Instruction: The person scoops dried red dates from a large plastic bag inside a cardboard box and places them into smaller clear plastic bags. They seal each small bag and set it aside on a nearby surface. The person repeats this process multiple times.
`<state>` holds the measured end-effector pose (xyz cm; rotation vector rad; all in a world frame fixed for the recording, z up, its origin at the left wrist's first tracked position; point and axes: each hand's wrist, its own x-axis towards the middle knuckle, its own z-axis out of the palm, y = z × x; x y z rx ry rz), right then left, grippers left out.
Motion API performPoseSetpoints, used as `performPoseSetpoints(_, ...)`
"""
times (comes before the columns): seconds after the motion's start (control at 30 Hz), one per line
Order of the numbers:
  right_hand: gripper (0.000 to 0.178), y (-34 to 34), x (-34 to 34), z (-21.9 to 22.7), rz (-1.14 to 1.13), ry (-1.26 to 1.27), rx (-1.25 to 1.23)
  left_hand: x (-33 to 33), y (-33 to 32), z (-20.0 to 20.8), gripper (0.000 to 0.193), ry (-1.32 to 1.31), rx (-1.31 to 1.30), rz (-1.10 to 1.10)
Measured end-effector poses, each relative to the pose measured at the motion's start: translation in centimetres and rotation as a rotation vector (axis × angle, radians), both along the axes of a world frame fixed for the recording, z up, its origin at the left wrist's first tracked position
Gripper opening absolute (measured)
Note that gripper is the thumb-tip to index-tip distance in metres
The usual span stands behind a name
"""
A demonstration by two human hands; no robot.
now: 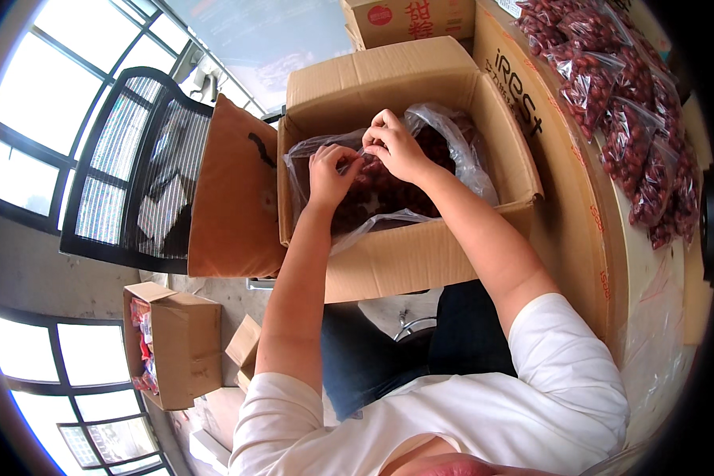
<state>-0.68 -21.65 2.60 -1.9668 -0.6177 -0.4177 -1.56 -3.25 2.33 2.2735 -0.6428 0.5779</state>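
Over an open cardboard box [385,274] in front of me, both hands meet with fingertips pinched close together. My left hand [333,170] and my right hand [394,147] grip the top edge of a small clear plastic bag [370,176], which seems to hold dark red dates. Its lower part is hard to tell from the loose red dates [408,198] in the box. A large clear plastic liner [474,170] lines the box, its edges folded up around the dates.
On the right, several filled bags of red dates [623,111] lie along a ledge behind a long cardboard panel [587,230]. A brown cushion [234,194] and mesh-backed chair [127,166] stand left. A carton of colourful packets [178,345] sits lower left; another box [412,22] is behind.
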Motion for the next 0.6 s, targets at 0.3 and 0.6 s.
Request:
performPoseSetpoints(0.3, 0.012, 0.13, 0.08, -0.16, 0.009, 0.028, 0.004, 0.10, 0.13, 0.10, 0.011, -0.027, 0.008, -0.030)
performPoseSetpoints(0.6, 0.010, -0.07, 0.46, -0.51, -0.017, -0.019, 0.043, -0.17, -0.04, 0.55, 0.013, -0.060, 0.022, 0.000)
